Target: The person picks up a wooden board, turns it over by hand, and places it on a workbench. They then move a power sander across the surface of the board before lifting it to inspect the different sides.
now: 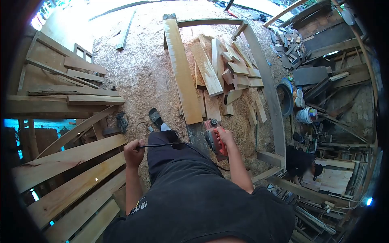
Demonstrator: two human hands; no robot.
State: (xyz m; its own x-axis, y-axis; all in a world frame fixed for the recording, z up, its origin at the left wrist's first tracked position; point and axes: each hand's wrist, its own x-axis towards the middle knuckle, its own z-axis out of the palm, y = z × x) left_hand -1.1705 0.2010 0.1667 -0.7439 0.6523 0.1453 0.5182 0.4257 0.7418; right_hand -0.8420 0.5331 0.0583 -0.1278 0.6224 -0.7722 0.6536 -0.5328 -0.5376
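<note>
Closest below me were my dark trousers (pixel 170 162), running toward 12 o'clock to one sandalled foot (pixel 155 117) on the sawdust floor (pixel 137 69). My left hand (pixel 133 152), at 9 o'clock of my knee, had its fingers curled tight round a black cable (pixel 162 144). My right hand (pixel 225 135) gripped the red planer (pixel 213 141), which sat on the darker near end of a long plank (pixel 182 73) stretching toward 12 o'clock. At 3 o'clock another person (pixel 300 162) crouched, and stacked boards (pixel 73 162) lay at 9 o'clock.
</note>
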